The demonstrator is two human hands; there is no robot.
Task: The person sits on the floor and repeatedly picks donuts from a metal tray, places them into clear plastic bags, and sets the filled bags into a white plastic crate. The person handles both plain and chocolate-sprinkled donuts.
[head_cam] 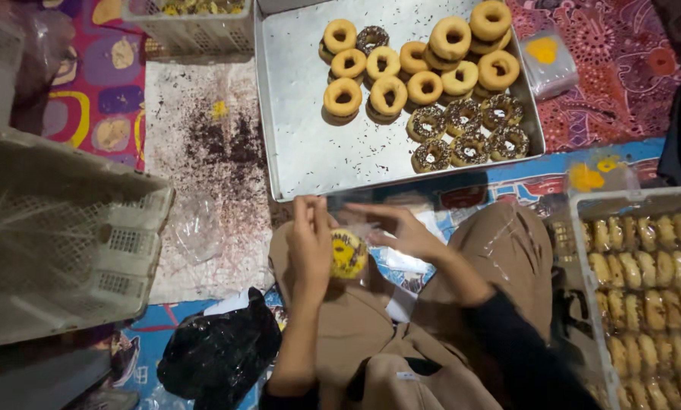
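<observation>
The left hand grips a doughnut in a clear plastic wrapper, held above the lap, just in front of the metal tray. The right hand pinches the wrapper's open edge, fingers narrow. Judged light, soft and easily crushed, and the film looks slippery; hold is best taken around the rim, clear of the topping. A crate of wrapped doughnuts stands at right.

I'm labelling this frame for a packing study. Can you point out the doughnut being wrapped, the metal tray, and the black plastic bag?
wrapped doughnut (348, 254): head view, on its yellow-labelled top.
metal tray (302, 144): head view, on a bare stretch of its floor.
black plastic bag (219, 353): head view, on its crumpled middle.
</observation>
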